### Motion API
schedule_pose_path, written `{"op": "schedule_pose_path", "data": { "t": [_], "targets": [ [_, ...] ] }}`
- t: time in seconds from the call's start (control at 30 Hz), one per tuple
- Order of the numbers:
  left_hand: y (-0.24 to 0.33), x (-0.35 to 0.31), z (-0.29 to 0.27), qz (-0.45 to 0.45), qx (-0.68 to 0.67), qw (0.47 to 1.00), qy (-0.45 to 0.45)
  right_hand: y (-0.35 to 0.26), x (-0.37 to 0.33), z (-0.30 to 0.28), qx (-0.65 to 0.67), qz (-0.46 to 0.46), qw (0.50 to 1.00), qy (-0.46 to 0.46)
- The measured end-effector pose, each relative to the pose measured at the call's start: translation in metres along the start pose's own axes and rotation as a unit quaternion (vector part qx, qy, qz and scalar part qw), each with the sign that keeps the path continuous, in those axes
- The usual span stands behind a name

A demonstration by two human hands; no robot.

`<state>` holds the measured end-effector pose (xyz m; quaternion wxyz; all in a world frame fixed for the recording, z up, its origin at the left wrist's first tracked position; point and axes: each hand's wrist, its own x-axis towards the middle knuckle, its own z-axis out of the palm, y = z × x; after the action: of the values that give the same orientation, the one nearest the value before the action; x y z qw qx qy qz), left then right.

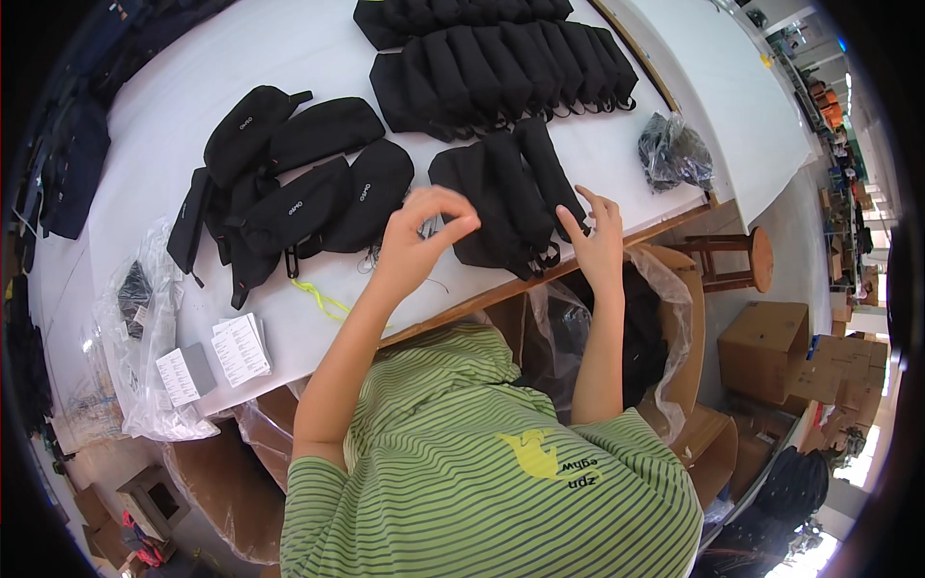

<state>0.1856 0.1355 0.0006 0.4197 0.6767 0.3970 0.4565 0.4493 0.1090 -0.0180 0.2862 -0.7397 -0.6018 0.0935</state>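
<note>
Several black fabric pouches (496,193) with small loops stand side by side near the table's front edge. My left hand (416,236) is at their left side, its fingers curved and the thumb a little apart from them, with nothing visible in it. At their right end is my right hand (599,241), thumb and forefinger spread beside the last narrow pouch (547,173). Whether the fingertips press on the fabric is hard to tell. To the left lies a loose heap of similar black pouches (299,207), some with a small light mark.
Rows of black pouches (491,77) fill the table's far side. A clear bag with dark contents (674,154) lies at the right edge. White printed cards (241,349), a yellow-green cord (323,299) and clear plastic (145,385) are at left. Cardboard boxes (766,347) and a wooden stool (756,260) stand right.
</note>
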Motion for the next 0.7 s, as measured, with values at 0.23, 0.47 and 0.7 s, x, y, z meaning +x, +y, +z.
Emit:
{"op": "schedule_pose_path", "data": {
  "t": [0.23,0.47,0.7],
  "targets": [
    [0.005,-0.055,0.002,-0.074,-0.067,0.983,-0.153,0.024,0.022,0.027,0.267,0.044,0.959,-0.079],
    [-0.025,-0.032,0.051,0.040,0.231,0.971,-0.044,0.017,0.017,0.011,0.354,0.083,0.923,-0.127],
    [-0.039,-0.029,0.071,0.046,0.308,0.949,-0.041,0.018,0.024,0.022,0.347,0.045,0.929,-0.122]
  ]
}}
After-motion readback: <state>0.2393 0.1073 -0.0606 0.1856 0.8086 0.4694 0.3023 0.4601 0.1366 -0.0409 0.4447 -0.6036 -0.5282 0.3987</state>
